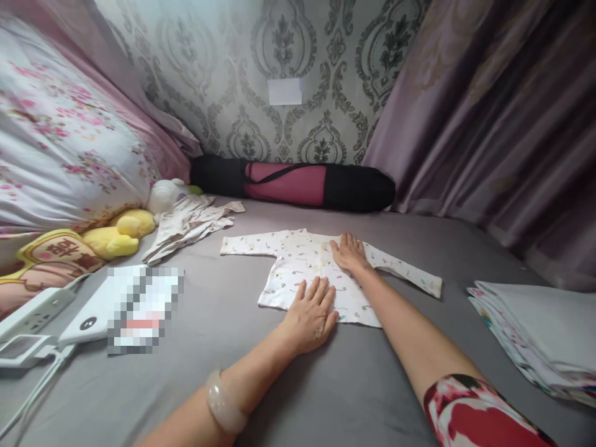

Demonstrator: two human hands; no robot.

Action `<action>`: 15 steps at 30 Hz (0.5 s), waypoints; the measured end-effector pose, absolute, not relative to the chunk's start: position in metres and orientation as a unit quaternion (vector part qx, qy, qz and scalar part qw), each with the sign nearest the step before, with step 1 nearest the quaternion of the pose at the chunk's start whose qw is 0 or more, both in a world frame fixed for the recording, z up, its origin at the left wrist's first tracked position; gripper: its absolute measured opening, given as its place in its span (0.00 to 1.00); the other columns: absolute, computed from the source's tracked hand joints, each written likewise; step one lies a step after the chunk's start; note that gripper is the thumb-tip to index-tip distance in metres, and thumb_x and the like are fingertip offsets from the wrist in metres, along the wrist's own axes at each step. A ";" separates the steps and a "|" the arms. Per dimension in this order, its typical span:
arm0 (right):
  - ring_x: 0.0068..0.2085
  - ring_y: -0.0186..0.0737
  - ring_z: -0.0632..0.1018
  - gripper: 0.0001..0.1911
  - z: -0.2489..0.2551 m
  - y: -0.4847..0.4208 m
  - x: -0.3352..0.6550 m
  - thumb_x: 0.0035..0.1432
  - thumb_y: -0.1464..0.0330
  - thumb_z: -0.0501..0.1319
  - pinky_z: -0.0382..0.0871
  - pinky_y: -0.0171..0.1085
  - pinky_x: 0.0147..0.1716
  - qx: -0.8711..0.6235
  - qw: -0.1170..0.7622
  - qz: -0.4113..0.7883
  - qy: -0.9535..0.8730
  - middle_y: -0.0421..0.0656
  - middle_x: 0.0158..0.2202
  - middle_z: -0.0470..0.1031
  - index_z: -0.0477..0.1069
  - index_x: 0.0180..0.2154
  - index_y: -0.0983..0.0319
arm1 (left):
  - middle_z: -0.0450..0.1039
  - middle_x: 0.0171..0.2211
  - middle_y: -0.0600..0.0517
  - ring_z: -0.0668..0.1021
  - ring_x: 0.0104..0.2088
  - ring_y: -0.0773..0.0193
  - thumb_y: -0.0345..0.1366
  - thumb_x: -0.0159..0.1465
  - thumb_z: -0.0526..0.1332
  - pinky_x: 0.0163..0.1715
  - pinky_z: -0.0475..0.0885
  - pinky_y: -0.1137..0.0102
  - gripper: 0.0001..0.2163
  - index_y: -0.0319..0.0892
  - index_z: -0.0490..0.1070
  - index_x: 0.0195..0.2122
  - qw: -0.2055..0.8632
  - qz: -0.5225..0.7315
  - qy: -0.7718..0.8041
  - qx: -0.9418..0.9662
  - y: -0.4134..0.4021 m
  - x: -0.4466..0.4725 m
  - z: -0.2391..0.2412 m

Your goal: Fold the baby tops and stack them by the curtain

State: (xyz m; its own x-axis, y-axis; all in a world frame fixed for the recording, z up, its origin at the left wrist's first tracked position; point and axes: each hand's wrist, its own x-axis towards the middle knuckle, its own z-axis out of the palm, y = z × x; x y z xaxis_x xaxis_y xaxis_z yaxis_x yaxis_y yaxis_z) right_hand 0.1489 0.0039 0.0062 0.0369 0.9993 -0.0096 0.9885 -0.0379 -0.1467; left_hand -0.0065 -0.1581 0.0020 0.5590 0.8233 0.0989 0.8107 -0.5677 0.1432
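A small white baby shirt [298,264] with tiny coloured prints lies flat on the grey bed sheet [363,385], its long sleeves spread to both sides. My left hand [311,313] rests flat on the shirt's lower hem, fingers stretched out. My right hand [348,253] lies flat near the shirt's collar, fingers spread. Neither hand holds anything. A pale bangle [224,402] circles my left wrist.
Another crumpled light garment [189,225] lies at the back left beside plush toys [121,233]. A stack of folded cloths [540,338] sits at the right. A power strip [35,313] and white devices lie at the left. A black-and-pink rolled bag [298,181] lines the wall.
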 end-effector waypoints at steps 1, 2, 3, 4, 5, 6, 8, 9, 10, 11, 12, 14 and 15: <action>0.69 0.52 0.50 0.36 0.005 0.008 0.151 0.69 0.56 0.38 0.41 0.48 0.65 -0.719 0.054 0.047 -0.692 0.58 0.69 0.48 0.49 0.66 0.76 | 0.48 0.69 0.42 0.51 0.69 0.48 0.47 0.72 0.36 0.65 0.49 0.49 0.28 0.38 0.52 0.67 0.044 0.079 0.462 0.882 -0.158 -0.007 0.003; 0.68 0.52 0.51 0.35 0.003 0.010 0.152 0.69 0.56 0.38 0.42 0.49 0.65 -0.719 0.058 0.041 -0.692 0.58 0.69 0.49 0.50 0.66 0.76 | 0.48 0.69 0.42 0.51 0.69 0.48 0.46 0.72 0.36 0.65 0.49 0.49 0.27 0.38 0.52 0.67 0.047 0.081 0.461 0.882 -0.159 -0.007 0.004; 0.68 0.52 0.51 0.35 0.001 0.012 0.153 0.68 0.57 0.38 0.42 0.49 0.65 -0.720 0.059 0.037 -0.691 0.58 0.69 0.50 0.50 0.66 0.75 | 0.49 0.69 0.42 0.52 0.69 0.48 0.46 0.72 0.37 0.65 0.50 0.49 0.27 0.38 0.52 0.67 0.049 0.084 0.461 0.882 -0.159 -0.007 0.005; 0.68 0.52 0.51 0.35 -0.001 0.014 0.153 0.68 0.57 0.38 0.42 0.49 0.65 -0.721 0.058 0.037 -0.690 0.58 0.69 0.50 0.50 0.66 0.74 | 0.49 0.69 0.42 0.52 0.69 0.48 0.46 0.72 0.38 0.65 0.50 0.49 0.27 0.38 0.53 0.67 0.051 0.089 0.461 0.882 -0.159 -0.007 0.006; 0.68 0.52 0.51 0.35 -0.002 0.015 0.153 0.68 0.56 0.38 0.42 0.50 0.65 -0.722 0.055 0.038 -0.689 0.58 0.69 0.49 0.50 0.66 0.74 | 0.50 0.69 0.42 0.53 0.68 0.48 0.46 0.72 0.38 0.65 0.50 0.49 0.26 0.38 0.54 0.66 0.052 0.095 0.461 0.881 -0.159 -0.007 0.008; 0.68 0.52 0.51 0.34 -0.003 0.015 0.153 0.68 0.56 0.38 0.42 0.50 0.65 -0.722 0.051 0.040 -0.688 0.57 0.69 0.49 0.49 0.66 0.73 | 0.51 0.68 0.42 0.54 0.68 0.48 0.46 0.72 0.39 0.65 0.51 0.49 0.26 0.39 0.55 0.66 0.054 0.102 0.461 0.880 -0.159 -0.007 0.009; 0.69 0.52 0.51 0.34 -0.002 0.017 0.153 0.68 0.56 0.38 0.43 0.51 0.65 -0.722 0.042 0.046 -0.689 0.57 0.69 0.49 0.49 0.67 0.72 | 0.55 0.67 0.43 0.58 0.67 0.50 0.47 0.72 0.39 0.64 0.54 0.51 0.26 0.39 0.58 0.64 0.057 0.119 0.471 0.872 -0.158 -0.007 0.011; 0.69 0.53 0.51 0.35 -0.001 0.018 0.153 0.68 0.56 0.38 0.43 0.51 0.65 -0.722 0.035 0.048 -0.689 0.57 0.69 0.48 0.49 0.67 0.72 | 0.57 0.66 0.42 0.59 0.66 0.51 0.47 0.72 0.39 0.64 0.55 0.52 0.26 0.38 0.59 0.63 0.054 0.130 0.483 0.864 -0.157 -0.007 0.012; 0.68 0.53 0.51 0.35 0.002 0.019 0.154 0.68 0.56 0.38 0.43 0.50 0.65 -0.722 0.028 0.051 -0.689 0.57 0.69 0.48 0.49 0.66 0.73 | 0.59 0.65 0.42 0.60 0.66 0.51 0.47 0.72 0.39 0.64 0.56 0.52 0.26 0.37 0.60 0.63 0.047 0.142 0.499 0.854 -0.155 -0.008 0.012; 0.68 0.53 0.52 0.35 0.006 0.020 0.154 0.68 0.56 0.39 0.45 0.50 0.64 -0.723 0.020 0.056 -0.688 0.57 0.69 0.49 0.50 0.66 0.73 | 0.60 0.64 0.40 0.60 0.66 0.51 0.47 0.72 0.39 0.64 0.56 0.52 0.27 0.36 0.60 0.62 0.034 0.155 0.515 0.842 -0.154 -0.008 0.013; 0.68 0.54 0.53 0.35 0.010 0.021 0.154 0.68 0.55 0.40 0.47 0.50 0.64 -0.724 0.009 0.064 -0.686 0.58 0.68 0.50 0.51 0.66 0.73 | 0.61 0.64 0.39 0.60 0.66 0.50 0.48 0.72 0.39 0.64 0.55 0.52 0.27 0.35 0.61 0.61 0.018 0.166 0.532 0.830 -0.152 -0.008 0.013; 0.65 0.57 0.59 0.33 0.020 0.024 0.152 0.67 0.55 0.44 0.52 0.51 0.61 -0.729 -0.008 0.072 -0.680 0.60 0.65 0.57 0.57 0.63 0.72 | 0.61 0.63 0.36 0.59 0.66 0.47 0.48 0.72 0.40 0.64 0.53 0.50 0.28 0.33 0.63 0.60 -0.010 0.178 0.558 0.810 -0.148 -0.010 0.011; 0.63 0.58 0.62 0.31 0.024 0.026 0.149 0.67 0.56 0.45 0.54 0.52 0.60 -0.729 -0.007 0.065 -0.681 0.61 0.63 0.61 0.61 0.61 0.72 | 0.61 0.63 0.36 0.59 0.66 0.46 0.49 0.71 0.40 0.64 0.53 0.50 0.28 0.32 0.63 0.59 -0.017 0.178 0.569 0.803 -0.147 -0.012 0.010</action>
